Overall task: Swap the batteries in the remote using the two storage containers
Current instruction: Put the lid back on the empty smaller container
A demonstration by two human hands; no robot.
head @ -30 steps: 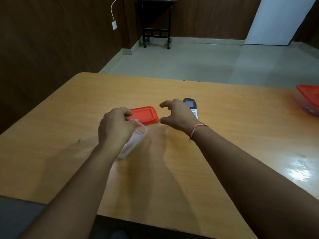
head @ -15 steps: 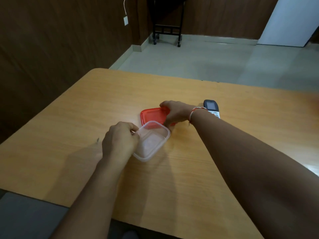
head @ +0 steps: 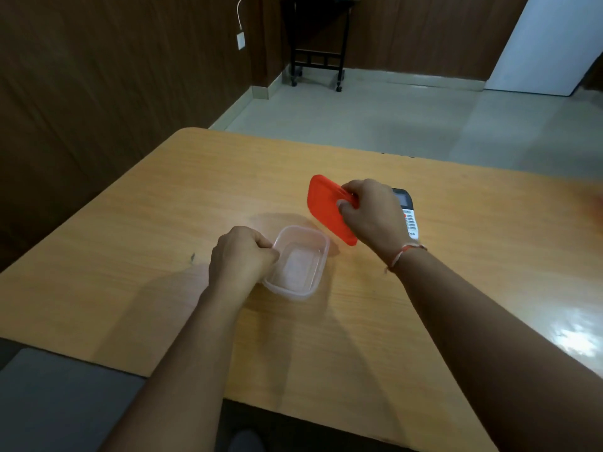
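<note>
A clear plastic container (head: 298, 262) stands uncovered on the wooden table (head: 195, 190), and it looks empty. My left hand (head: 239, 256) grips its left rim. My right hand (head: 368, 212) holds the red lid (head: 326, 207) tilted in the air above the table, just beyond the container. The remote (head: 408, 212), dark at its screen end with a white button face, lies on the table behind my right hand, which hides part of it. No batteries show.
A faint red blur (head: 595, 203) sits at the right edge of the table; I cannot tell what it is. A dark mark (head: 192, 257) is on the table left of my left hand. Beyond the table is a tiled floor with a black wheeled stand (head: 318, 57).
My right hand took hold of the red lid and lifted it off the table, tilting it. The clear container now stands flat, with my left hand still on its rim.
</note>
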